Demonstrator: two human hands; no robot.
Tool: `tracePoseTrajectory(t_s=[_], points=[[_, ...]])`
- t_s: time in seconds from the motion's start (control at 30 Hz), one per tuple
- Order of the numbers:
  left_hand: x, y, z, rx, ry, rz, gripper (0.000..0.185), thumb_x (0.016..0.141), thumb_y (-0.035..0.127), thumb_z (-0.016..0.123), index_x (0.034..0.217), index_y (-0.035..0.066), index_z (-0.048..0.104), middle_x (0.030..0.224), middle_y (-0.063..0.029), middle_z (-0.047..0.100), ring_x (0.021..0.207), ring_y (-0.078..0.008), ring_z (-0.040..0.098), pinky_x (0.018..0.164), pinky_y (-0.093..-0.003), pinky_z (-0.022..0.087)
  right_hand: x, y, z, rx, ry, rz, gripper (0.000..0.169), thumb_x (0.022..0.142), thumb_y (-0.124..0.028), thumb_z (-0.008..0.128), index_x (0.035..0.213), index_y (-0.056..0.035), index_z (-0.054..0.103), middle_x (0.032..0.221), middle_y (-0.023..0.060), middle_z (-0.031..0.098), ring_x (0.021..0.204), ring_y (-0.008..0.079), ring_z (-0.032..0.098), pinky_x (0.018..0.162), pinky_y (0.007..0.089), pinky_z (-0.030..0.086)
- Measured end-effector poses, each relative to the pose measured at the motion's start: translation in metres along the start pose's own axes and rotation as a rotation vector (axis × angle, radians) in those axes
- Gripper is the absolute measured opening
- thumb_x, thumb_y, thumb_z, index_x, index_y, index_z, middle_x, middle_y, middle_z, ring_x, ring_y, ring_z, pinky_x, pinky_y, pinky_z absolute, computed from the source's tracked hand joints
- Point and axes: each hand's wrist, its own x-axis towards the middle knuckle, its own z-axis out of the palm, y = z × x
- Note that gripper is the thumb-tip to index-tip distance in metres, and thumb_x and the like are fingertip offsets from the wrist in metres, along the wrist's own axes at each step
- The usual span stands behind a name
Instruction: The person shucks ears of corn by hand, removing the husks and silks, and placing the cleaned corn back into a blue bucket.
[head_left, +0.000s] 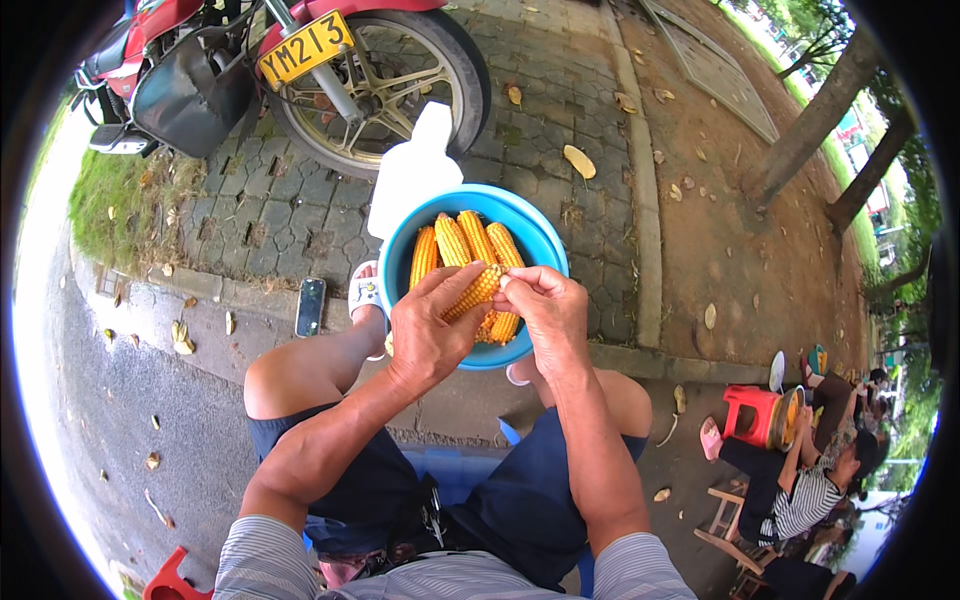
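Note:
An ear of yellow corn (472, 295) lies slantwise in my left hand (435, 322), whose fingers wrap around it. At the ear's upper tip, the thumb and fingers of my right hand (551, 311) pinch the kernels; whether a loose kernel is between them is hidden. Both hands are over a blue plastic basin (551, 223) between my knees. Inside the basin, several whole corn cobs (452, 238) lean side by side against the far wall. More corn (506, 328) shows below the held ear, partly covered by my hands.
A white plastic object (412, 180) stands behind the basin, by a red motorcycle's front wheel (375, 90). A smartphone (310, 307) lies on the kerb at left. To the right, a seated person (799, 495) works near a red plastic stool (750, 416). Another red stool (176, 577) shows at lower left.

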Motion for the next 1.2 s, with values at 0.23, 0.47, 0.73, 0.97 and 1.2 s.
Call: tracePoseTrajectory(t_s=[0.23,0.47,0.73,0.97,1.2], points=[[0.005,-0.002,-0.005,-0.174,-0.059,-0.101,0.048,0.081,0.009,0.082,0.127,0.002,0.070,0.113,-0.0169,0.071,0.102,-0.0252,0.071,0.090,-0.0340,0.056,-0.001,-0.007,-0.002,0.002,-0.048,-0.023,0.014,0.094,-0.002,0.069,0.103,0.0081,0.071,0.095,0.0131,0.072,0.083,0.0177,0.073,0.078,0.0313,0.063],[0.007,-0.003,-0.006,-0.235,-0.055,-0.105,0.050,0.080,0.006,0.083,0.127,0.001,0.069,0.115,-0.0164,0.071,0.103,-0.0255,0.070,0.094,-0.0333,0.055,0.000,-0.007,-0.003,0.019,-0.050,-0.022,0.016,0.094,-0.003,0.068,0.105,0.0085,0.070,0.098,0.0143,0.072,0.084,0.0191,0.073,0.080,0.0329,0.063],[0.004,0.005,-0.008,-0.045,-0.039,-0.042,0.049,0.078,0.003,0.083,0.125,0.005,0.072,0.117,-0.0137,0.070,0.107,-0.0231,0.069,0.092,-0.0321,0.056,0.001,-0.007,-0.003,0.033,-0.046,0.024,0.019,0.094,-0.005,0.070,0.106,0.0097,0.069,0.098,0.0151,0.072,0.084,0.0177,0.074,0.079,0.0301,0.064],[0.004,-0.001,-0.007,-0.026,-0.019,0.026,0.052,0.075,0.004,0.084,0.125,0.010,0.073,0.116,-0.0146,0.071,0.098,-0.0290,0.072,0.083,-0.0344,0.060,0.001,-0.008,-0.005,-0.008,-0.051,0.030,0.018,0.092,-0.003,0.071,0.104,0.0094,0.069,0.097,0.0153,0.073,0.082,0.0186,0.074,0.077,0.0297,0.063],[0.007,0.001,-0.009,-0.108,-0.075,-0.075,0.051,0.077,0.007,0.085,0.127,0.006,0.071,0.117,-0.0148,0.070,0.106,-0.0257,0.070,0.092,-0.0342,0.056,0.002,-0.010,-0.007,-0.029,-0.076,-0.003,0.018,0.092,-0.002,0.071,0.105,0.0096,0.069,0.094,0.0150,0.073,0.082,0.0180,0.074,0.077,0.0286,0.063]])
